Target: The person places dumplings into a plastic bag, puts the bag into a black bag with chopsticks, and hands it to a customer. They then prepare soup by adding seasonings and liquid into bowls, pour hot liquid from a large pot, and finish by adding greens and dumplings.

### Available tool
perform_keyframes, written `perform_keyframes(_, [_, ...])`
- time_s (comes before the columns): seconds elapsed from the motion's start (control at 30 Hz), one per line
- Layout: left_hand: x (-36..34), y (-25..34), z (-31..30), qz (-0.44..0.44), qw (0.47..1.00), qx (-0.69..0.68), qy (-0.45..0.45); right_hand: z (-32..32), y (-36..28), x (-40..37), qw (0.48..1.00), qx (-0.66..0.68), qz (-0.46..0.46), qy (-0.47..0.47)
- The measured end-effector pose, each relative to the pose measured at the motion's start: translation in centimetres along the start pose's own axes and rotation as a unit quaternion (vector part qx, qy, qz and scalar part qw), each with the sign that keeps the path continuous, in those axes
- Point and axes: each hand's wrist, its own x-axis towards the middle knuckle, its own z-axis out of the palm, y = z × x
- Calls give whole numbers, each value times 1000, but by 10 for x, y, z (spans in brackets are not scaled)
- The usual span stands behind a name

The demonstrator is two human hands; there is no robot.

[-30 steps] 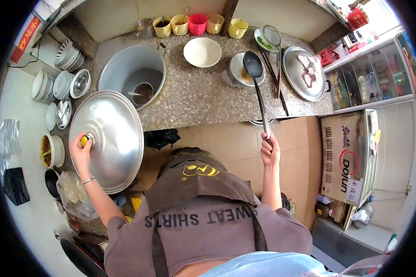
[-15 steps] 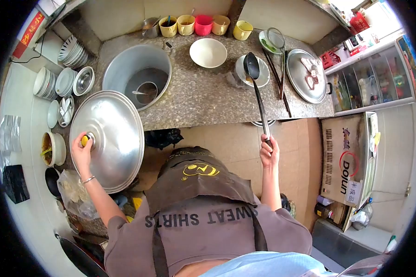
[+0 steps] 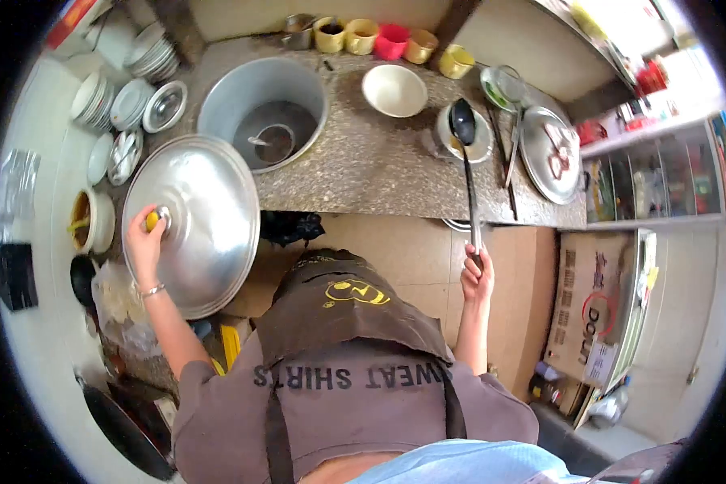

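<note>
My left hand (image 3: 145,235) pinches the yellow knob of a large round metal pot lid (image 3: 210,210), which is tilted beside the big metal pot (image 3: 218,113). Inside that pot a small round container (image 3: 275,143) with a light handle shows near the bottom. Fingers of my right hand (image 3: 477,273) are wrapped round the long handle of a black ladle (image 3: 463,123). The ladle's bowl lies over a white container (image 3: 481,147) on the counter. Near it stands a white bowl (image 3: 394,90).
Several cups (image 3: 361,37) line the counter's back edge. Chopsticks (image 3: 504,161) lie right of the ladle, by a metal lid (image 3: 544,173) with a cloth-like piece on it. Stacked plates (image 3: 93,101) stand at left. A cardboard box (image 3: 585,310) is at lower right.
My view has shifted, so the counter items sit further right in the picture. Both hands keep their grips on the lid and the ladle.
</note>
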Motion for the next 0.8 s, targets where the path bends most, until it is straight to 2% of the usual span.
perform_keyframes(0.03, [-2, 2, -2, 0, 1000, 29, 7, 9, 2, -2, 998, -65, -17, 16])
perform_keyframes(0.07, [-6, 4, -3, 38, 998, 30, 28, 16, 2, -3, 994, -112, -20, -5])
perform_keyframes(0.13, [-6, -6, -7, 48, 997, 42, 31, 37, 3, -9, 976, -209, -37, 45])
perform_keyframes(0.2, [-10, -7, -11, 35, 996, 54, 56, 42, 2, -5, 961, -275, -33, 1])
perform_keyframes(0.3, [-16, -7, -14, 67, 994, 48, 73, 60, 8, 11, 957, -285, -12, -49])
perform_keyframes(0.43, [-24, -1, -19, 49, 992, 58, 96, 110, 40, 48, 950, -289, 58, -104])
perform_keyframes(0.53, [-21, -13, -29, 52, 993, 45, 95, 151, 84, 93, 945, -275, 129, -120])
perform_keyframes(0.67, [-5, -32, -36, 39, 995, 38, 85, 200, 174, 169, 917, -344, 172, -102])
perform_keyframes(0.73, [3, -39, -42, 25, 995, 50, 79, 232, 224, 201, 879, -420, 190, -123])
perform_keyframes(0.8, [13, -48, -45, 17, 998, -9, 58, 228, 279, 247, 833, -510, 157, -149])
